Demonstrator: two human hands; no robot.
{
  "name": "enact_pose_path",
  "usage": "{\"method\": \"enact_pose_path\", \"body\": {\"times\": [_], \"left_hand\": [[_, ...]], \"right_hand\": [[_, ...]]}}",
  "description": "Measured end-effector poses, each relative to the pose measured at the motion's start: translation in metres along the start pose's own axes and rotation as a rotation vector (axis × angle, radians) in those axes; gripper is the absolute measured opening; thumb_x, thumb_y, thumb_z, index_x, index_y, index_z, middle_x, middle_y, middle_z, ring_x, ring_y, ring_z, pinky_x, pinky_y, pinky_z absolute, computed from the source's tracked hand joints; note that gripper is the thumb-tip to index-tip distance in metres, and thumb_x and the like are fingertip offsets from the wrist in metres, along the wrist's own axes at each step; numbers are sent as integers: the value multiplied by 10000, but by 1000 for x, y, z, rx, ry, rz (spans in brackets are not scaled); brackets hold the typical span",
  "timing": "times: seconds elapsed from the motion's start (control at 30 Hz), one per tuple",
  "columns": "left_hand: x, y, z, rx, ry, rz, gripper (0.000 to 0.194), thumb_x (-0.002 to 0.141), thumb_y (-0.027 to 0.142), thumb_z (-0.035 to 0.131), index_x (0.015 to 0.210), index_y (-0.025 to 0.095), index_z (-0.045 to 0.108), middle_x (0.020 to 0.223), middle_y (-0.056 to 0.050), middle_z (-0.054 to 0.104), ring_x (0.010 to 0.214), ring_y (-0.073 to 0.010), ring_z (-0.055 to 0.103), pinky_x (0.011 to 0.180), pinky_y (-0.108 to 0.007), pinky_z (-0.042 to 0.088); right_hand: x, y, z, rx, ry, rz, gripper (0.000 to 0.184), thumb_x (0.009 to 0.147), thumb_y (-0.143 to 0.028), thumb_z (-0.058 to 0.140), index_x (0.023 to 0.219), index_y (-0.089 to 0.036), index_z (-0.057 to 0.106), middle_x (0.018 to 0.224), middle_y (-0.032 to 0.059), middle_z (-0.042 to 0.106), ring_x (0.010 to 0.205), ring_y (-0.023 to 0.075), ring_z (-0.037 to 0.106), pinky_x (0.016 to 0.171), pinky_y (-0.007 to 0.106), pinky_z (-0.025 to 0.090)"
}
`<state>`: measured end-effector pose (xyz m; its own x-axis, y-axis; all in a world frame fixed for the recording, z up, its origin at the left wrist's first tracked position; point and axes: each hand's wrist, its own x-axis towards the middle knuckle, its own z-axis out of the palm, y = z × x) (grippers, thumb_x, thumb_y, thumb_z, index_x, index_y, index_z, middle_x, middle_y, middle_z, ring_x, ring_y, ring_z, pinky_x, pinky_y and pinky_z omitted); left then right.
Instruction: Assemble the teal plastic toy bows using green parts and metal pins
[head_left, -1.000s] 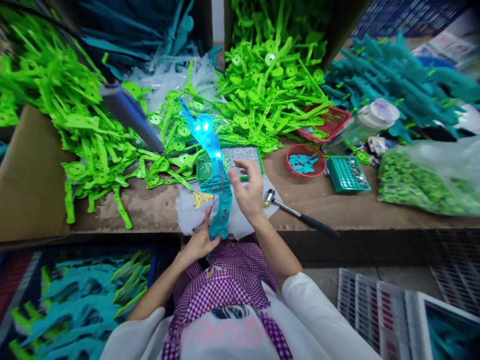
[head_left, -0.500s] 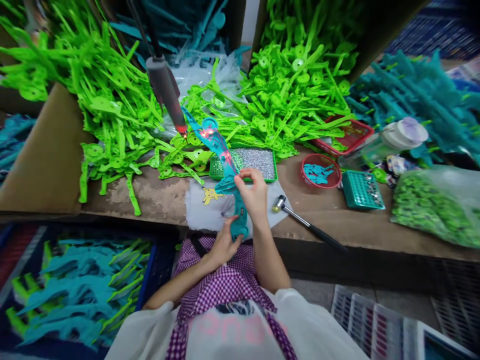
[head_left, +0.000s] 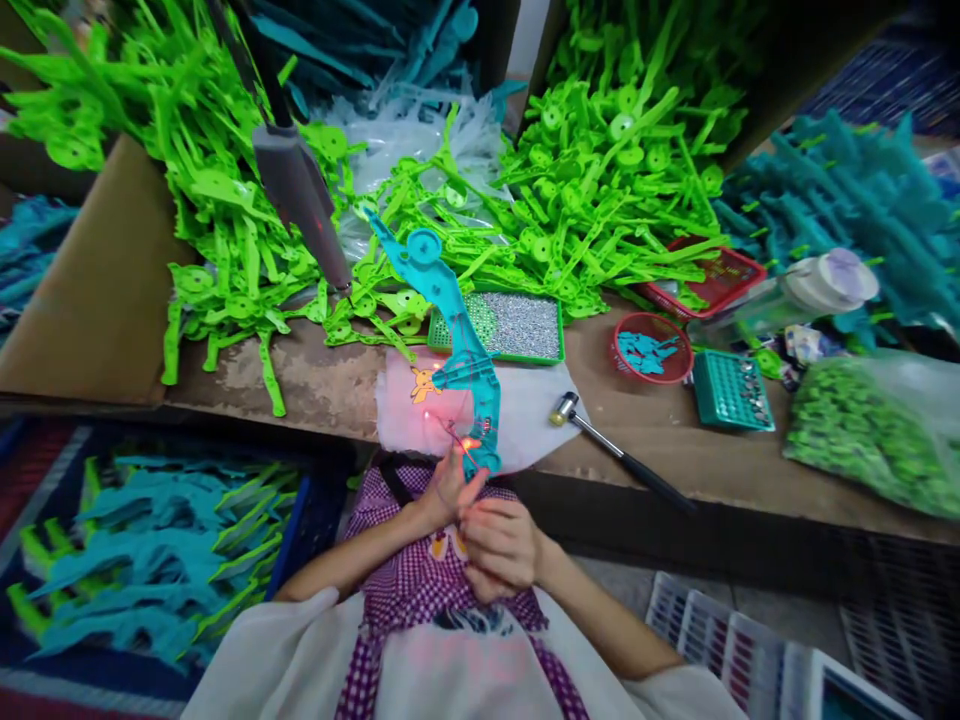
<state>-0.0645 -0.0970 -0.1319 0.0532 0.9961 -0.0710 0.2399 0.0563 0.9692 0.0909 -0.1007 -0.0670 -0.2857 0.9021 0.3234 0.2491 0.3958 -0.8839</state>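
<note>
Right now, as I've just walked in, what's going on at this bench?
A person's left hand holds the lower end of a long teal plastic part, with thin wires and a glowing red light by the fingers. The right hand is curled close beside it; whether it holds anything is hidden. A hammer lies to the right, partly on a pale sheet, and a grey tool hangs to the left.
</note>
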Motion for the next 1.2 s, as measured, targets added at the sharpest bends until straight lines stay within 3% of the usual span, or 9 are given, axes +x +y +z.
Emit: {"method": "enact_pose_path", "body": {"times": [0.1,0.2,0.43,0.53,0.63,0.73,0.9,1.0,1.2], "left_hand": [[2,-1,-1,30,-16,109,331,877,346,622,1138,232,452,1046,-71,606,922,-234,655,886,-437,554],[3,0,-8,78,-72,186,265,900,389,580,1056,233,434,954,-43,578,842,-213,619,808,-394,539],[-3,8,-47,75,-249,109,377,864,479,652,1081,235,462,1065,-73,610,979,-243,659,892,-420,556],[-13,22,-73,-31,-163,-37,701,717,477,842,1244,239,447,1246,-123,624,1162,-289,658,1013,-476,531],[-10,43,-102,-129,29,-168,694,774,464,805,1324,231,453,1060,-80,695,992,-250,717,895,-429,579],[21,65,-117,-53,250,-38,689,772,499,798,1335,219,516,1150,-105,671,1118,-267,672,930,-412,558],[96,94,-95,271,-80,133,511,757,435,833,1159,182,644,1063,-100,727,1095,-307,672,992,-467,498],[113,98,-82,290,-60,105,164,913,345,669,951,185,659,838,-43,723,824,-221,686,799,-358,520],[110,90,-111,75,19,135,241,949,376,603,850,173,685,820,-38,707,804,-171,658,749,-290,518]], "right_hand": [[16,7,-21,-93,188,-96,211,770,-532,685,711,-337,738,756,30,737,712,225,728,670,436,628],[57,21,-36,3,565,224,333,913,-525,537,826,-257,713,920,69,744,910,232,722,844,454,599],[109,19,-15,513,6,587,510,769,-704,690,860,-203,685,811,59,753,731,211,716,648,355,619],[105,14,-3,559,143,655,528,739,-727,708,804,-207,647,688,33,713,603,205,690,548,350,605],[98,19,4,608,272,725,564,707,-767,710,841,-225,628,685,38,711,648,245,720,553,381,619],[94,26,13,637,310,757,624,704,-834,650,869,-233,620,724,64,729,757,280,753,612,411,640],[93,31,27,643,372,729,715,700,-905,560,947,-237,623,847,60,762,889,274,762,689,404,649],[91,30,24,646,340,737,690,738,-884,551,954,-233,627,806,54,758,860,269,764,674,394,644],[88,36,18,617,348,788,710,698,-914,557,888,-234,621,731,50,740,722,261,747,582,390,622]]}}
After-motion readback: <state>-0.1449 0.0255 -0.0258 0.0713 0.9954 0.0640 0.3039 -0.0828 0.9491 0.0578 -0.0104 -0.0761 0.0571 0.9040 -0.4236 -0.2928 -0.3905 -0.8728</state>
